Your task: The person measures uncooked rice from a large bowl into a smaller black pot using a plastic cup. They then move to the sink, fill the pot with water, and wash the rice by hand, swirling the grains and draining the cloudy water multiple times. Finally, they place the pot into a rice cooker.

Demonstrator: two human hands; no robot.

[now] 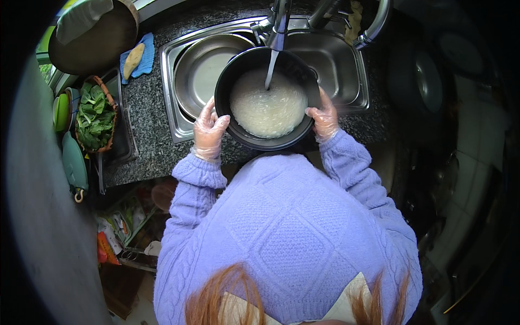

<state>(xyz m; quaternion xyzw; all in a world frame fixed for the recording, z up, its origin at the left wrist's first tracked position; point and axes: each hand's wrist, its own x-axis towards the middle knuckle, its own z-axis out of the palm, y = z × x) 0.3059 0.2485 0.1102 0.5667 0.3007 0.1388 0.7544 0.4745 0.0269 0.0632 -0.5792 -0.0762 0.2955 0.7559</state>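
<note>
A dark round pot [260,142] is held between my two hands over the double sink. Inside it, white rice [264,111] lies in cloudy water. From the metal faucet [278,38] a stream of water [270,71] runs into the pot. My left hand [210,130], in a clear plastic glove, grips the pot's left rim with the thumb on top. On the opposite side my right hand [323,118], gloved the same way, clasps the right rim. Most of the fingers of both hands are hidden beneath the pot.
A wide metal basin [191,77] sits in the left sink bowl, beside the right bowl [333,61]. Leafy greens [95,115] fill a wicker basket at the left. Near them are a blue cloth [147,57], a yellowish elongated item [134,61] and a large round board [97,44]. Another curved spout [375,26] rises at right.
</note>
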